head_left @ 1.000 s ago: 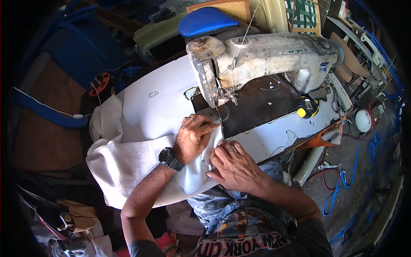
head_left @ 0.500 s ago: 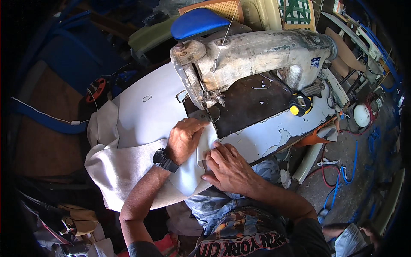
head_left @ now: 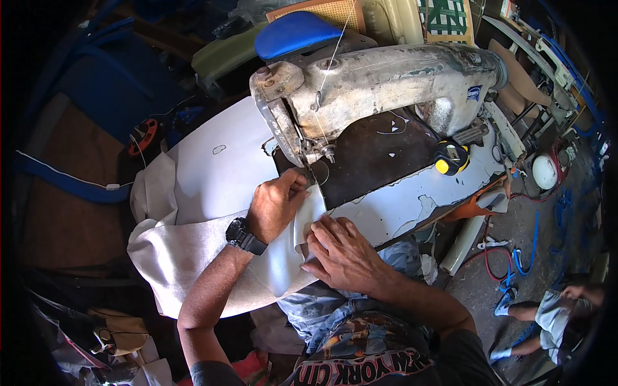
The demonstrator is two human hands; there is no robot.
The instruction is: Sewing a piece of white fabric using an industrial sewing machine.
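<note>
A worn, whitish sewing machine [head_left: 386,83] stands on a white-topped table [head_left: 212,151]. Under its needle end runs the edge of a light grey-white sheet of fabric [head_left: 187,254], which drapes over the table's near left side. My left hand [head_left: 277,202], with a black watch at the wrist, has its fingers bent together at the fabric edge close below the needle area. My right hand [head_left: 341,251] is closed over the folded edge of the same fabric, a little nearer to me. The fingertips partly hide the folded layers.
A black and yellow tape measure [head_left: 452,158] lies right of the machine's dark bed. A blue padded seat [head_left: 297,33] is behind the machine. An orange spool [head_left: 142,137] sits at left. Another person's legs [head_left: 537,318] show at lower right, near blue and red cords.
My left hand has shifted slightly up and left, its fingers lifting a little at the fabric edge. My right hand stays nearly in place. The other person has come further into view at lower right.
</note>
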